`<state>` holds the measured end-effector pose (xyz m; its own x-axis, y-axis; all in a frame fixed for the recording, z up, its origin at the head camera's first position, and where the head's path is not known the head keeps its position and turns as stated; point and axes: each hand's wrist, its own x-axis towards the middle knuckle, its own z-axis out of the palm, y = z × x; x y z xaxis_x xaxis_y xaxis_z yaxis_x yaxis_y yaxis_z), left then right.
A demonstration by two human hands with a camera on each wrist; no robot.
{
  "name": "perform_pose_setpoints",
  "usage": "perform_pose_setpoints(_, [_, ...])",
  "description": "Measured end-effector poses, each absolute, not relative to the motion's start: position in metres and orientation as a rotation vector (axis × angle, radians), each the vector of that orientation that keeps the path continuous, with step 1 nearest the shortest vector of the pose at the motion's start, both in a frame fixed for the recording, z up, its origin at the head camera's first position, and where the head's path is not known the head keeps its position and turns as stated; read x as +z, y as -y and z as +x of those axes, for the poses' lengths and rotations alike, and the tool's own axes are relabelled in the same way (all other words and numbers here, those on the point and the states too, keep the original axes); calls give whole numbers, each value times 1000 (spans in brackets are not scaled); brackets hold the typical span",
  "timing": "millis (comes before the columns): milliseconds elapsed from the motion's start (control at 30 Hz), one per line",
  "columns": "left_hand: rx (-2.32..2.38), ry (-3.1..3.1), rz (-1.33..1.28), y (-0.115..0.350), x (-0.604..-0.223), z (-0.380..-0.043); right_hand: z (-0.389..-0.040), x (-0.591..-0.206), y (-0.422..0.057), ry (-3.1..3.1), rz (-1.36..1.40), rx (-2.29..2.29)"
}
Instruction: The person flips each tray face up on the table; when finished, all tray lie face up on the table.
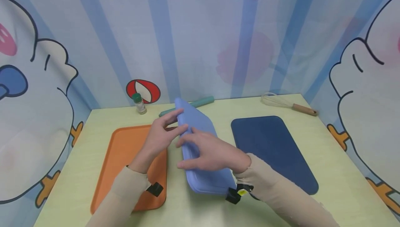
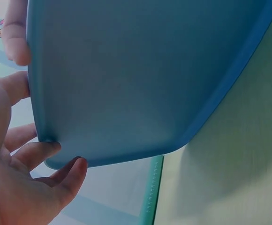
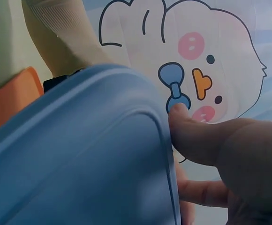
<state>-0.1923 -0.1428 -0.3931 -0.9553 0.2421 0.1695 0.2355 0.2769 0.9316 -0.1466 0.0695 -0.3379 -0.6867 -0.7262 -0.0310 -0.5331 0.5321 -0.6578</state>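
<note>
A light blue tray (image 1: 207, 182) is tilted up on its side over the middle of the table, between my two hands. My left hand (image 1: 158, 136) grips the rim near its far end. In the left wrist view its fingertips (image 2: 75, 171) lie at the tray's corner, beside the raised rim. Closer to me, my right hand (image 1: 214, 152) holds the same edge. The right wrist view has its thumb (image 3: 192, 136) at the rim and other fingers behind the edge. That view shows the tray's grooved underside.
An orange tray (image 1: 125, 157) lies left on the pale table (image 1: 328, 157), a dark blue tray (image 1: 272, 150) right. Along the back are a green-capped shaker bottle (image 1: 139, 104), a long teal rod-like thing (image 1: 203, 102) and a whisk (image 1: 300, 108) with a wooden handle. A printed curtain (image 1: 206, 29) hangs behind.
</note>
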Motion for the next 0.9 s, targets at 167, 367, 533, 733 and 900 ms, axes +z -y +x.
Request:
perform_pose_setpoints(167, [1815,-2502,491,141,-392,-193,-145,-335,-68,-2520,-1060,-902])
perform_pose_setpoints(367, [1832,-2475,560,139,-390,-194,-143,-333,-68,-2574,-1032,-882])
perform_pose_setpoints(533, [1850,-2401,640,139,-389,-194,-140,-331,-69,-2580,-1049,-908])
perform_pose_setpoints(733, [1878,-2329,700,138,-387,-193,-136,-328,-74,-2587,-1058,-935])
perform_pose_setpoints(900, [1889,-2307,721,137,-387,-193,-135,-325,-78,-2573,-1076,-957])
